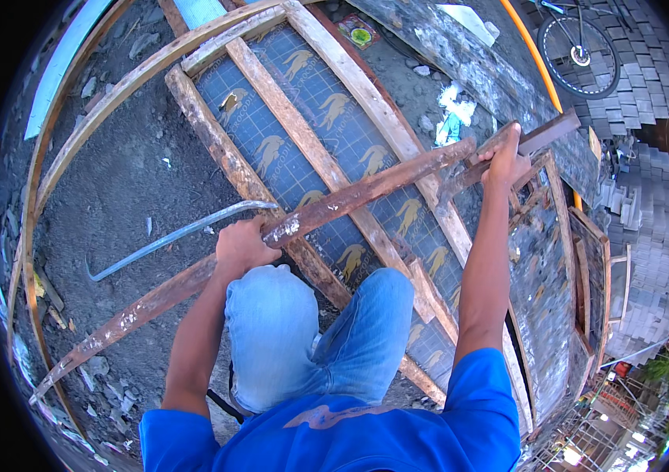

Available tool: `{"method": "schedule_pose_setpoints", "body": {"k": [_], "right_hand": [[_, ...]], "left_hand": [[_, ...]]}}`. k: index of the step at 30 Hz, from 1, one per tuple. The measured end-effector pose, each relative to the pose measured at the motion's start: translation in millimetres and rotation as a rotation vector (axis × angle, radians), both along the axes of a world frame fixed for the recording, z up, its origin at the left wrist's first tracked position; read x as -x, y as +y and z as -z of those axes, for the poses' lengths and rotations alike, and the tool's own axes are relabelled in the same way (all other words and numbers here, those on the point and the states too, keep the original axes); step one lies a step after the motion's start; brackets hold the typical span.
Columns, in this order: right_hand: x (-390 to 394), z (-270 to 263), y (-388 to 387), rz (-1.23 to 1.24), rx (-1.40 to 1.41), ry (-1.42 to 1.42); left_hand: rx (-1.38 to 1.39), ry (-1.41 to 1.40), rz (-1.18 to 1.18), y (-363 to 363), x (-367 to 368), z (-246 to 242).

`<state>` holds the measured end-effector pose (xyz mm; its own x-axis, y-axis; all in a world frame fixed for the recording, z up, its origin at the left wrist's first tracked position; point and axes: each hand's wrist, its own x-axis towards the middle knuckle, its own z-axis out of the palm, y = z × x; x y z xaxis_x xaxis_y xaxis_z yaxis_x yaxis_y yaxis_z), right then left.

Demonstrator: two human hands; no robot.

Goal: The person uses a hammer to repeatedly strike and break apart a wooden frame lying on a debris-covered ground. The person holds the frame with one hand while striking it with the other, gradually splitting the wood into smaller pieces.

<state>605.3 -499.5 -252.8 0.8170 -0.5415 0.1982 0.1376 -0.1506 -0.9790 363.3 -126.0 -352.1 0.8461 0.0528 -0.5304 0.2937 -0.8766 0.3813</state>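
My left hand point(246, 245) is closed around a long, worn wooden beam point(340, 203) that slants across a formwork panel point(287, 106). The panel is dark film-faced plywood printed with crocodile logos and framed by timber battens point(293, 124). My right hand point(505, 159) grips a dark, straight-handled tool point(549, 131), hammer-like, near the panel's right edge. Blur hides the exact shape of its other end. A small brown wood piece shows beside the right thumb. Left of the panel, a blue-grey pry bar point(175, 236) lies on the dirt, its hooked end by my left hand.
My bent knees point(272, 330) are over the panel's near edge. Thin curved-looking planks point(90, 127) run along the left. More framed panels point(547, 295) lie at the right. Beyond are an orange pipe point(532, 50), a bicycle wheel point(579, 56) and stacked paving blocks point(664, 177).
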Motion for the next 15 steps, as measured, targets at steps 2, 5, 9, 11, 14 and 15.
{"method": "schedule_pose_setpoints", "body": {"k": [2, 5, 9, 11, 14, 15], "right_hand": [[-14, 3, 5, 0.025, 0.002, 0.029], [-27, 6, 8, 0.076, 0.055, 0.096], [-36, 6, 9, 0.106, 0.059, 0.15], [-39, 5, 10, 0.073, 0.017, 0.121], [-44, 3, 13, 0.088, 0.041, 0.125], [-46, 1, 15, 0.106, 0.063, 0.135]], "left_hand": [[0.003, 0.009, -0.003, 1, 0, 2], [0.01, 0.014, -0.005, 1, 0, 3], [0.019, 0.008, 0.007, 2, -1, 4], [0.017, 0.007, 0.003, 2, -2, 4], [0.009, 0.005, -0.002, 1, -2, 3], [0.004, 0.006, -0.003, 1, -2, 4]]}}
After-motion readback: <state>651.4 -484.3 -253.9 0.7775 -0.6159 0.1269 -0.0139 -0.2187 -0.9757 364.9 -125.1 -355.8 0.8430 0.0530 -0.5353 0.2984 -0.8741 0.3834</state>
